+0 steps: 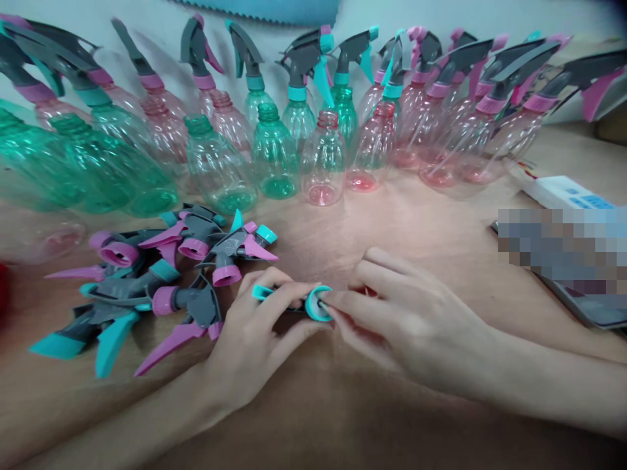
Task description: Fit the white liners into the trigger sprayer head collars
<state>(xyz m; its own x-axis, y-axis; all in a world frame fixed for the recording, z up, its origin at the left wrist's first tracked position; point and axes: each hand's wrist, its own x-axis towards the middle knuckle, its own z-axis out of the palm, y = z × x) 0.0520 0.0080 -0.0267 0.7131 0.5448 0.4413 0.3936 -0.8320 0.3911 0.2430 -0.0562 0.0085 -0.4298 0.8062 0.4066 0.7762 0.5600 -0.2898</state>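
My left hand (259,320) is closed around a grey spray trigger head with a teal collar (314,304), its round opening turned to the right. My right hand (399,313) pinches at that opening, thumb and index fingertips touching inside the collar. What sits between those fingertips, if anything, is hidden. Most of the trigger head's body is covered by my left fingers. Just left of my left hand lies a loose pile of grey trigger heads (196,303) with pink or teal collars and levers.
Open-necked green bottles (277,163) and pink bottles (323,160) stand across the table. Behind them are bottles fitted with trigger heads (296,108). A dark, phone-like device (563,294), partly pixelated, lies at the right beside a white and blue box (563,189).
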